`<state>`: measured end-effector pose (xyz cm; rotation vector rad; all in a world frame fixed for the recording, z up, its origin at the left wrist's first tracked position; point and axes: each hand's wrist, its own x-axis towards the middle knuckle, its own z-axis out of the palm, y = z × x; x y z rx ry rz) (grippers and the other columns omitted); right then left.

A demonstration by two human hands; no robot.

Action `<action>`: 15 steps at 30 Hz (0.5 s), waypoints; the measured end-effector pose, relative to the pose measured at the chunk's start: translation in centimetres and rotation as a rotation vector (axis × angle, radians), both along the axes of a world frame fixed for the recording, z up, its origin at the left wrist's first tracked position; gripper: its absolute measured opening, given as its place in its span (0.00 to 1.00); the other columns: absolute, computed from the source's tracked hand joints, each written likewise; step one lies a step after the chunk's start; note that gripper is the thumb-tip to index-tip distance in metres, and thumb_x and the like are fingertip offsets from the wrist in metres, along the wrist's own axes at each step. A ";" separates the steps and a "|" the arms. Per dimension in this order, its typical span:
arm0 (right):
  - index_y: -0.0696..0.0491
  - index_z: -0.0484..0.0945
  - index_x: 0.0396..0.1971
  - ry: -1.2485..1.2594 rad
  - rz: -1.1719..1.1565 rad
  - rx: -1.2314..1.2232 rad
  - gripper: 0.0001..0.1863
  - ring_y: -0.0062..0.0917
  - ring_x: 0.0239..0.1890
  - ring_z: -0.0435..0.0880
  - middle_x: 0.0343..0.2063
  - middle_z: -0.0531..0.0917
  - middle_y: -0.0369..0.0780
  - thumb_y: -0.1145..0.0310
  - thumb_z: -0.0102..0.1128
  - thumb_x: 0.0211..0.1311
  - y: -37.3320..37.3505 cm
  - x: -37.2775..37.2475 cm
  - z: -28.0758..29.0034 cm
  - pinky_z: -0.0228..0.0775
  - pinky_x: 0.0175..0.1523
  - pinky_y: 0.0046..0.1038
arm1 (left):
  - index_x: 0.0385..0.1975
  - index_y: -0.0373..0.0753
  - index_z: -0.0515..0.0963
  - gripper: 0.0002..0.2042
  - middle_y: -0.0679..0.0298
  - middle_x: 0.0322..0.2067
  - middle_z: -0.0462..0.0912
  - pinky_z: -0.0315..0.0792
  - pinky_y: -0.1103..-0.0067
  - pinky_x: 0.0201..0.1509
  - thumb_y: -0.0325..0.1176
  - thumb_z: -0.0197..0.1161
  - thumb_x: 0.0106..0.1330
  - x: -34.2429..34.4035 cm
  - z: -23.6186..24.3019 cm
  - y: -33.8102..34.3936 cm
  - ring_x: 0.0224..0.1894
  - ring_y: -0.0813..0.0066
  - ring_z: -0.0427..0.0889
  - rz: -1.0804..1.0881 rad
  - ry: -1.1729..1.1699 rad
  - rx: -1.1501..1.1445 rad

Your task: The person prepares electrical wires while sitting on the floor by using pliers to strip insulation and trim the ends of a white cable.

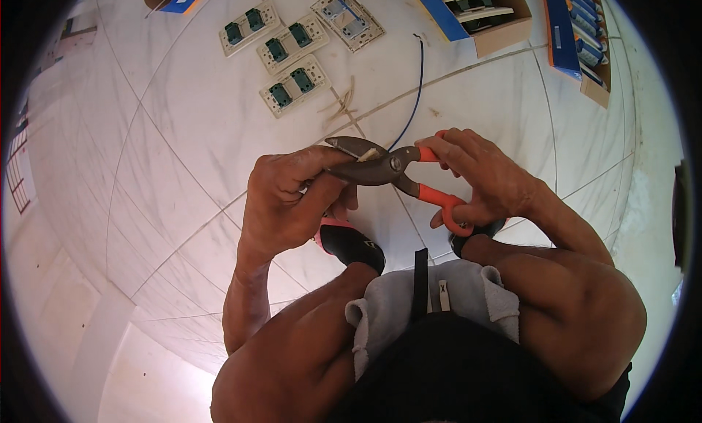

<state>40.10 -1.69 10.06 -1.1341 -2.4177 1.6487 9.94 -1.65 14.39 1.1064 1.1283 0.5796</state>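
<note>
My right hand grips the orange handles of dark metal tin snips, with the handles spread and the blades parted. Between the blades lies a small pale piece. My left hand is closed at the blade end, its thumb and forefinger pinching around that piece; how much of the piece its fingers hide I cannot tell. Behind the snips, a thin blue wire runs along the tiled floor.
Beyond my hands lie white switch plates with green modules and a larger pale plate. Pale scraps are next to them. Open boxes of parts stand at the far right. My knees frame the near side.
</note>
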 end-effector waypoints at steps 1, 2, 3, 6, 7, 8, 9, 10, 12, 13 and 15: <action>0.51 0.61 0.69 0.003 0.000 -0.020 0.50 0.49 0.53 0.75 0.57 0.72 0.51 0.59 0.76 0.44 -0.1 0.0 0.0 0.70 0.59 0.44 | 0.42 0.29 0.83 0.11 0.62 0.22 0.84 0.76 0.83 0.26 0.17 0.54 0.66 -0.1 -0.1 -0.1 0.21 0.82 0.81 0.003 -0.019 -0.010; 0.52 0.61 0.69 0.018 -0.004 -0.019 0.49 0.48 0.51 0.76 0.56 0.72 0.51 0.59 0.76 0.44 -0.2 -0.1 0.0 0.71 0.58 0.44 | 0.42 0.29 0.82 0.10 0.63 0.22 0.83 0.75 0.83 0.26 0.17 0.54 0.66 -0.2 -0.2 -0.2 0.21 0.82 0.80 0.010 -0.042 -0.015; 0.53 0.62 0.68 0.031 -0.008 -0.015 0.49 0.46 0.50 0.77 0.55 0.73 0.50 0.59 0.75 0.43 -0.3 0.0 0.1 0.71 0.57 0.44 | 0.42 0.29 0.82 0.10 0.63 0.22 0.83 0.75 0.83 0.25 0.17 0.54 0.67 -0.2 -0.2 -0.2 0.21 0.82 0.80 0.016 -0.068 -0.017; 0.55 0.63 0.67 0.042 -0.014 -0.129 0.48 0.42 0.44 0.78 0.49 0.74 0.48 0.60 0.75 0.43 -0.2 -0.2 0.5 0.73 0.51 0.42 | 0.41 0.27 0.82 0.09 0.63 0.22 0.82 0.73 0.83 0.24 0.18 0.55 0.68 -0.2 -0.3 -0.2 0.20 0.82 0.79 0.027 -0.121 -0.030; 0.56 0.63 0.67 0.041 -0.015 -0.188 0.48 0.40 0.41 0.79 0.47 0.74 0.48 0.60 0.75 0.43 -0.1 -0.3 0.6 0.74 0.49 0.41 | 0.41 0.27 0.82 0.08 0.63 0.22 0.82 0.73 0.83 0.24 0.18 0.56 0.69 -0.2 -0.4 -0.2 0.20 0.82 0.78 0.029 -0.134 -0.035; 0.57 0.63 0.67 0.081 -0.022 -0.204 0.48 0.38 0.39 0.78 0.44 0.74 0.47 0.59 0.75 0.43 -0.1 -0.2 0.4 0.74 0.47 0.40 | 0.41 0.27 0.82 0.08 0.63 0.21 0.82 0.73 0.83 0.24 0.19 0.56 0.69 -0.1 -0.5 -0.1 0.20 0.82 0.78 0.029 -0.149 -0.038; 0.57 0.63 0.67 0.122 -0.028 -0.222 0.49 0.37 0.37 0.78 0.42 0.74 0.46 0.59 0.75 0.43 -0.4 -0.1 0.0 0.73 0.45 0.39 | 0.41 0.27 0.82 0.08 0.63 0.21 0.81 0.72 0.84 0.24 0.19 0.56 0.70 -0.1 -0.5 -0.1 0.20 0.82 0.78 0.030 -0.163 -0.043; 0.58 0.63 0.67 0.162 -0.035 -0.239 0.49 0.35 0.36 0.77 0.40 0.74 0.45 0.59 0.76 0.43 -0.5 0.0 -0.1 0.73 0.43 0.37 | 0.41 0.26 0.82 0.07 0.63 0.21 0.81 0.72 0.84 0.24 0.19 0.57 0.70 0.0 -0.5 -0.1 0.20 0.82 0.78 0.030 -0.177 -0.047; 0.59 0.62 0.67 0.164 -0.024 -0.287 0.49 0.34 0.35 0.77 0.39 0.74 0.44 0.58 0.77 0.44 -0.3 -0.2 0.3 0.73 0.42 0.37 | 0.41 0.26 0.82 0.07 0.63 0.21 0.81 0.71 0.84 0.24 0.20 0.57 0.70 0.0 -0.7 -0.1 0.20 0.82 0.77 0.036 -0.207 -0.066; 0.59 0.62 0.67 0.165 -0.019 -0.310 0.50 0.33 0.35 0.77 0.39 0.74 0.44 0.58 0.77 0.44 -0.3 -0.3 0.5 0.73 0.41 0.36 | 0.41 0.26 0.82 0.07 0.63 0.21 0.80 0.71 0.83 0.24 0.20 0.57 0.71 0.0 -0.7 -0.1 0.20 0.82 0.77 0.039 -0.221 -0.076; 0.59 0.61 0.67 0.220 -0.044 -0.319 0.54 0.31 0.33 0.76 0.36 0.74 0.41 0.60 0.82 0.38 -1.0 -0.1 -0.1 0.71 0.40 0.35 | 0.42 0.26 0.82 0.07 0.63 0.20 0.80 0.69 0.83 0.23 0.21 0.57 0.71 0.0 -1.0 0.0 0.19 0.82 0.76 0.028 -0.240 -0.091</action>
